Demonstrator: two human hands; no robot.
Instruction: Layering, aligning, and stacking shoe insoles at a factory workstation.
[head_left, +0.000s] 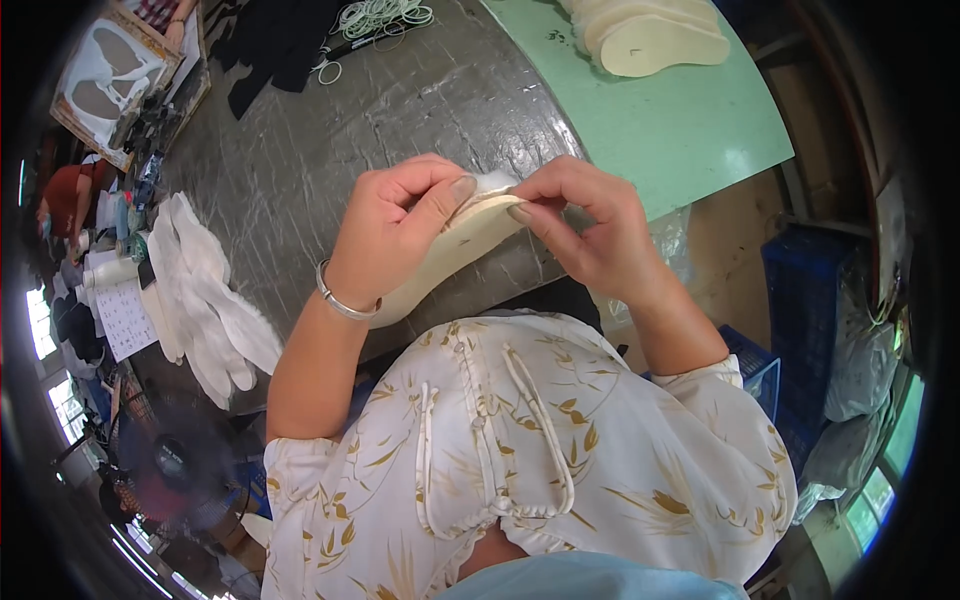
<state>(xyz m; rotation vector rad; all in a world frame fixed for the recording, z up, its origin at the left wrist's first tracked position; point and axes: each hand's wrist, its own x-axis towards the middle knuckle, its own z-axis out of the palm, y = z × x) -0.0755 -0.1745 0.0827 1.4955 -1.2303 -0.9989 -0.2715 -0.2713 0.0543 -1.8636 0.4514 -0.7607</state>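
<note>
A cream insole (462, 243) with white fluffy material (492, 182) along its far edge is held up over the dark, plastic-covered table (420, 100). My left hand (395, 220) pinches its far end between thumb and fingers, on the left side of the tip. On the other side of that tip, my right hand (585, 215) pinches the edge the same way. The near end of the insole runs down behind my left wrist, which wears a bracelet (347, 300). The underside is hidden from me.
Cream insoles (665, 45) are stacked on a green sheet (700, 130) at the far right. White fluffy insoles (205, 300) pile up at left. Black cloth (275, 45) and pale cord loops (380, 15) lie farther back. Blue crates (815, 310) stand right, a fan (172, 458) lower left.
</note>
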